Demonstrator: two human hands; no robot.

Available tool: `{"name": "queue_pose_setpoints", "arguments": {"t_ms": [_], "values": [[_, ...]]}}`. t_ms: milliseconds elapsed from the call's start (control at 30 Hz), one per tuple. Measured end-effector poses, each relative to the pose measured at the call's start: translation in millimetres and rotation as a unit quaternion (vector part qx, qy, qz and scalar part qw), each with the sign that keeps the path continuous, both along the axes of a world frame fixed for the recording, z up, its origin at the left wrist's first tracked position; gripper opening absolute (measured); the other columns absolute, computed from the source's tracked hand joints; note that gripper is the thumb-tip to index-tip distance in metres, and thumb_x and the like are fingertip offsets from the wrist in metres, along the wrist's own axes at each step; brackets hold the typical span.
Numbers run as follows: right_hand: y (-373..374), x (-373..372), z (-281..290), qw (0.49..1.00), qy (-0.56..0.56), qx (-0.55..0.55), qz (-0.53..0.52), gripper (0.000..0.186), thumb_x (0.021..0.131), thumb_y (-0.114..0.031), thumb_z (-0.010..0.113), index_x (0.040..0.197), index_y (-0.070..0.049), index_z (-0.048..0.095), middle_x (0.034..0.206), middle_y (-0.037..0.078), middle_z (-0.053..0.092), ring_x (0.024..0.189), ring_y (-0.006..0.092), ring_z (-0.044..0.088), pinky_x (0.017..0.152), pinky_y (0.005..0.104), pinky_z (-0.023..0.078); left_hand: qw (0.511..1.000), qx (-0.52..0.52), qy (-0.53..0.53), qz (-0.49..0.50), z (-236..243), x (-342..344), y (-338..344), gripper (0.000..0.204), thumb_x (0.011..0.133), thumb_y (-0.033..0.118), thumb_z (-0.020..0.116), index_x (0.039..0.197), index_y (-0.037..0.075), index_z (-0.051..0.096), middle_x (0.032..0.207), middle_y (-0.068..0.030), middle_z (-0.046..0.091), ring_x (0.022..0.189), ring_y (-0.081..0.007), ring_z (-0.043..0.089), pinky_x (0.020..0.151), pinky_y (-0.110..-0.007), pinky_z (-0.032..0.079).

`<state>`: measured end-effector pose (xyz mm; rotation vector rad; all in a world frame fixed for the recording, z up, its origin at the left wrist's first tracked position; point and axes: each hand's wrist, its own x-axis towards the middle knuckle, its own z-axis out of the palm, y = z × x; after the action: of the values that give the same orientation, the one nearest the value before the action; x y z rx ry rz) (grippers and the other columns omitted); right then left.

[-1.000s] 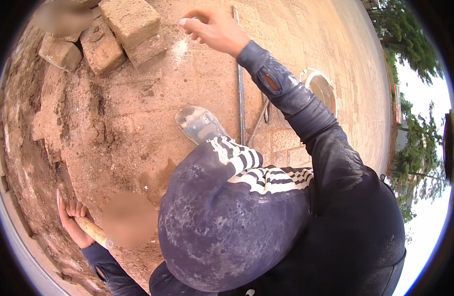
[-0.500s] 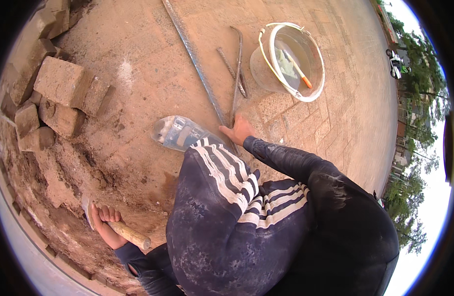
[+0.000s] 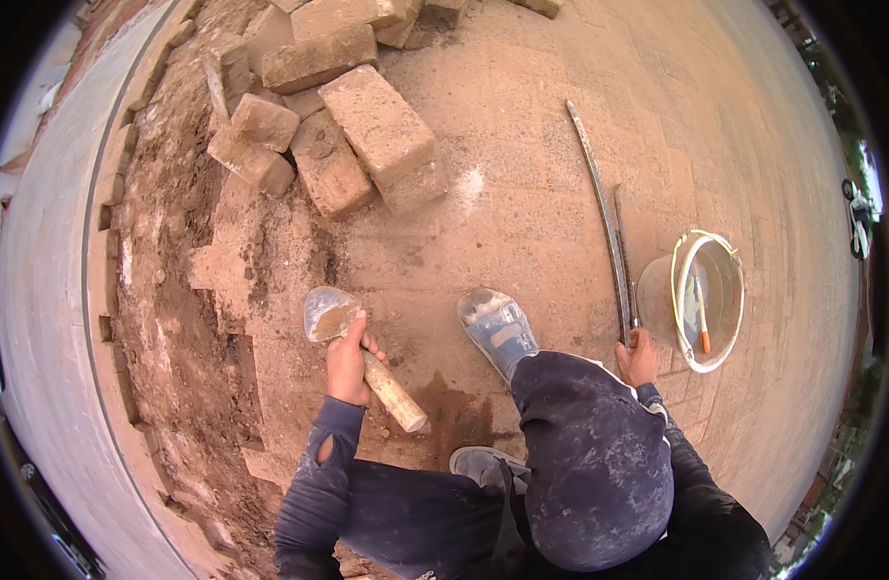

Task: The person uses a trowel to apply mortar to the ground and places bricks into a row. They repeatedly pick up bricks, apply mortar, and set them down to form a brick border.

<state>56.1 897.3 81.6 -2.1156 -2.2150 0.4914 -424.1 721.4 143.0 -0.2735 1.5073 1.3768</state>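
Head view: left hand wrapped around trowel, blade up-left, handle end toward lower right; trowel left of front shoe. Right hand at near end of long metal bar, grip unclear. White-rimmed bucket just beside right hand. Brown blocks piled beyond trowel.
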Motion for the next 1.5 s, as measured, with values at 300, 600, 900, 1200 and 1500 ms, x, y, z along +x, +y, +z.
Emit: {"name": "queue_pose_setpoints", "arguments": {"t_ms": [300, 600, 900, 1200, 1500], "values": [[15.8, -336.6, 59.4, 0.708, 0.254, -0.464, 0.469, 0.069, 0.092, -0.039, 0.071, 0.14, 0.003, 0.046, 0.101, 0.014, 0.068, 0.087, 0.0185, 0.067, 0.075, 0.0326, 0.054, 0.99, 0.058, 0.117, 0.057, -7.3, 25.6, 34.5, 0.038, 0.103, 0.038, 0.057, 0.097, 0.001, 0.061, 0.099, -0.0089, 0.066, 0.093, -0.0174, 0.061, 0.087, -0.033, 0.049], [53.0, -420.0, 63.6, 0.758, 0.54, -0.273, 0.244, 0.036, 0.095, -0.014, 0.064, 0.124, -0.004, 0.045, 0.077, 0.005, 0.055, 0.053, 0.0126, 0.054, 0.047, 0.0274, 0.045, 0.932, 0.128, 0.339, 0.015, 6.8, -37.6, 99.1, 0.065, 0.094, 0.045, 0.067, 0.129, -0.008, 0.055, 0.128, -0.0216, 0.06, 0.119, -0.0291, 0.058, 0.102, -0.039, 0.043], [178.6, -417.5, 48.0, 0.709, 0.691, -0.143, 0.015, 0.025, 0.099, -0.024, 0.061, 0.107, -0.004, 0.048, 0.07, 0.003, 0.051, 0.049, 0.0112, 0.049, 0.046, 0.0262, 0.043, 0.77, -0.161, 0.617, 0.026, -38.6, 8.0, 259.2, 0.139, 0.06, 0.049, 0.093, 0.155, -0.002, 0.006, 0.15, -0.0317, 0.02, 0.143, -0.0492, 0.019, 0.114, -0.059, 0.027], [208.9, -382.7, 46.0, 0.712, 0.681, -0.17, 0.022, 0.027, 0.097, -0.024, 0.065, 0.105, -0.003, 0.049, 0.069, 0.002, 0.053, 0.046, 0.0104, 0.05, 0.044, 0.027, 0.042, 0.734, -0.223, 0.617, 0.175, -54.3, -12.5, 294.9, 0.1, 0.062, 0.023, 0.087, 0.142, 0.003, 0.031, 0.132, -0.0229, 0.036, 0.125, -0.0432, 0.037, 0.105, -0.054, 0.036], [189.7, -364.7, 38.3, 0.709, 0.669, -0.223, 0.038, 0.025, 0.098, -0.021, 0.062, 0.11, -0.002, 0.05, 0.07, 0.003, 0.051, 0.05, 0.0105, 0.049, 0.045, 0.0261, 0.042, 0.763, -0.184, 0.62, -0.01, 70.0, -77.3, 186.9, 0.079, 0.057, 0.037, 0.083, 0.119, 0.005, 0.045, 0.111, -0.0186, 0.05, 0.108, -0.0374, 0.049, 0.094, -0.046, 0.042]]}}
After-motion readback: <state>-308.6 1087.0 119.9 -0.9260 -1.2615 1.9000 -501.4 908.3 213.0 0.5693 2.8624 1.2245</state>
